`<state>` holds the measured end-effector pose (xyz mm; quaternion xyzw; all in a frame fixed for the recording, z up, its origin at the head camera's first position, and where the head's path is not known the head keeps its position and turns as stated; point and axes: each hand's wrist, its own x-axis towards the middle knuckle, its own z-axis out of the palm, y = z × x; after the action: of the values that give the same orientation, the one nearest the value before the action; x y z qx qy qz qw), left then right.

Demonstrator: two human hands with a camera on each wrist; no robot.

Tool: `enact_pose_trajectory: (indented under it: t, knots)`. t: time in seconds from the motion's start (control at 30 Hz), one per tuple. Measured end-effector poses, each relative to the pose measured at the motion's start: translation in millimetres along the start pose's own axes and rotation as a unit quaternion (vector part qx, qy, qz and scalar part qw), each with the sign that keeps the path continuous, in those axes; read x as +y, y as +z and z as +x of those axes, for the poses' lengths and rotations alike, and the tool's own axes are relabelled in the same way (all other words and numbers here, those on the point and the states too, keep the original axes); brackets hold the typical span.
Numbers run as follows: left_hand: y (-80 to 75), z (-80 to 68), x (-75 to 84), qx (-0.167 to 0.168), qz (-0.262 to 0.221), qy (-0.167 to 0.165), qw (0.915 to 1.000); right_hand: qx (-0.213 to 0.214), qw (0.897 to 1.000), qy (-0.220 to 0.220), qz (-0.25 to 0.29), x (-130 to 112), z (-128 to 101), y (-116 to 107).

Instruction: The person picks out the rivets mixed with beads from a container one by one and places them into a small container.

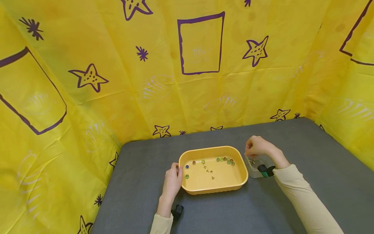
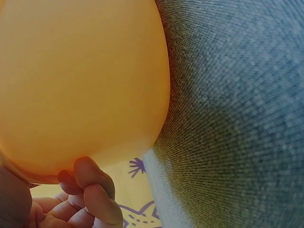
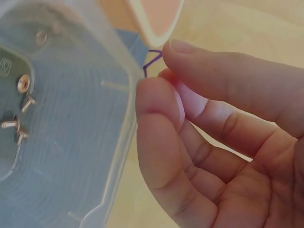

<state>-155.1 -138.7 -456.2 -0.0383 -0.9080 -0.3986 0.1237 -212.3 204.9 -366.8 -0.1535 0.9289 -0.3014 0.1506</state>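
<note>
My left hand (image 1: 173,178) grips the left rim of a yellow plastic tub (image 1: 214,188). In the left wrist view, its curled fingers (image 2: 97,194) lie against the tub's outside wall. Inside the tub are several glass marbles (image 1: 225,159) and several small brass rivets (image 1: 207,170). Beyond the tub's right end, my right hand (image 1: 258,146) is over the far edge of a clear plastic container (image 1: 260,159). Its fingers are bent, with thumb and fingertips close together; whether anything small is between them is hidden. Several rivets (image 3: 21,126) lie in the container.
A grey cloth-covered table (image 1: 140,182) lies under everything. Yellow printed cloth (image 1: 157,65) hangs behind it and along both sides. The clear container stands close beside the tub's right end. A black strap (image 1: 266,170) is on the right wrist.
</note>
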Motion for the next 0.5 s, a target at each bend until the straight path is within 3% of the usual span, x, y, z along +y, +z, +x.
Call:
enact_pose_trajectory:
  t: [0.5]
  knots:
    - [0.0, -0.1, -0.4, 0.000, 0.003, -0.002, 1.0000, 0.002, 0.999, -0.033, 0.017, -15, 10, 11]
